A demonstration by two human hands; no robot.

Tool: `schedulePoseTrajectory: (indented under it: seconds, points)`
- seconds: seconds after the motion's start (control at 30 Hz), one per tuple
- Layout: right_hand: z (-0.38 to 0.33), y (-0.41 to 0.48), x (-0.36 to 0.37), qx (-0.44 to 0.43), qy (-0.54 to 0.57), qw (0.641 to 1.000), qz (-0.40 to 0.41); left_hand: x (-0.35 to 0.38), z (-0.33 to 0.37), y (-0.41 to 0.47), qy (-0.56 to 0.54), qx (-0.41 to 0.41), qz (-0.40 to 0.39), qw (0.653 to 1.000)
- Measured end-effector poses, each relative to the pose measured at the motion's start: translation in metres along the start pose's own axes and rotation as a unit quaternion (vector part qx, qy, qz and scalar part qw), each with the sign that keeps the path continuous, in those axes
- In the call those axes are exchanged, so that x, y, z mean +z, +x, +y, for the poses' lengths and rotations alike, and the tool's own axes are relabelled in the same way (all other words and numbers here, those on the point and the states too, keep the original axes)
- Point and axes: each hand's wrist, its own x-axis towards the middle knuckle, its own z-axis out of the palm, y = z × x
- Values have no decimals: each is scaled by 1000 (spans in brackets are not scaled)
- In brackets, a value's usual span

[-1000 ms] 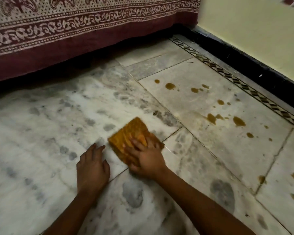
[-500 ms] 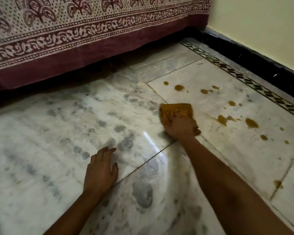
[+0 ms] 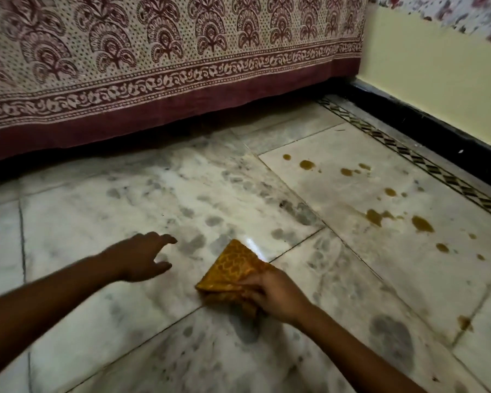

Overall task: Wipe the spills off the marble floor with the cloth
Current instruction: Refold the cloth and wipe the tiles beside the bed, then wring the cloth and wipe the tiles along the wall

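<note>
Folded orange patterned cloth (image 3: pixel 233 272) lies on grey-veined white marble floor (image 3: pixel 182 194), its pointed corner aimed away toward the bedspread. Right hand (image 3: pixel 275 293) pinches its near edge; left hand (image 3: pixel 142 260) spread, holding nothing. Brown spills (image 3: pixel 421 224) well right.

No readable text, label, brand, number or sign shows anywhere in this view.

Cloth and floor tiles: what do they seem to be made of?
The cloth looks like soft fabric, mustard-orange with a lighter pattern; it folds and bunches in the right hand. The floor looks like polished marble, going by white slabs with grey mottling, thin joints and a bright glare spot.
</note>
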Motion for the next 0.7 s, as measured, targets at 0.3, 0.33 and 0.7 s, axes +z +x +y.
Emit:
schedulePoseTrajectory:
  seconds: [0.3,0.33,0.7]
  points:
    - [-118,8,-104,-72,141,980,117,-74,34,-63,-304,123,25,944]
    - [-129,6,-112,-79,177,974,116,-76,37,-68,-328,130,54,934]
    - [-205,18,-154,-154,91,976,127,-72,2,-113,-401,155,160,889]
